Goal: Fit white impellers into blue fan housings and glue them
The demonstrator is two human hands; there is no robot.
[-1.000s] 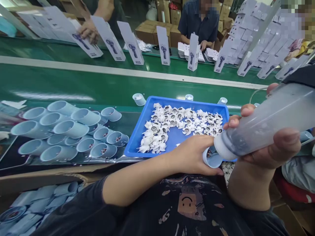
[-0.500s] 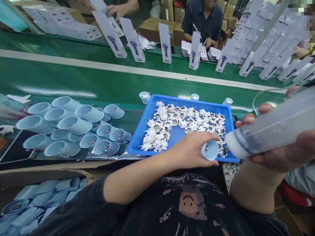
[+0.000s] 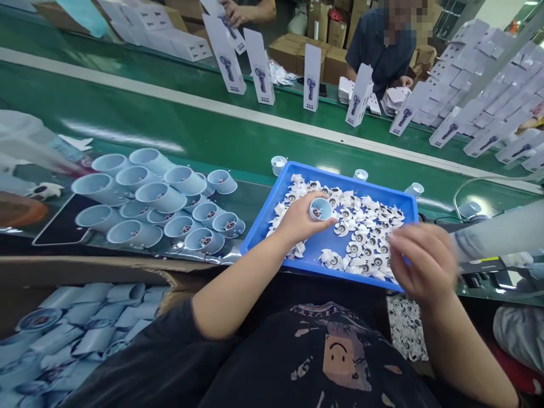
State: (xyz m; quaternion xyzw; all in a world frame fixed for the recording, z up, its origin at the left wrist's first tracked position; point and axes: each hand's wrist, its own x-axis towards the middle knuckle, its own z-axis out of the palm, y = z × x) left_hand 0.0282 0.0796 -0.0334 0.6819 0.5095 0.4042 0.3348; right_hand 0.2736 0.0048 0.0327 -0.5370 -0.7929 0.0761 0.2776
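Note:
My left hand [image 3: 300,221] is closed round a small pale blue cylinder [image 3: 321,208], its open end facing me, above the left half of the blue tray [image 3: 329,168]. Several white fan impellers [image 3: 365,232] lie in the tray. My right hand [image 3: 420,260] hovers over the tray's front right corner, smeared by motion, with nothing clearly in it. The translucent squeeze bottle [image 3: 497,235] lies just right of that hand, apart from it.
A pile of pale blue cylinders [image 3: 161,198] lies left of the tray. More of them fill a cardboard box [image 3: 85,323] at the lower left. White product boxes [image 3: 312,85] stand along the far side of the green conveyor [image 3: 170,130], where a person [image 3: 382,45] works.
My right hand let go of the squeeze bottle and dropped over the tray's right side. My left hand carried the cylinder up and left, away from the bottle's tip. The view shifted left.

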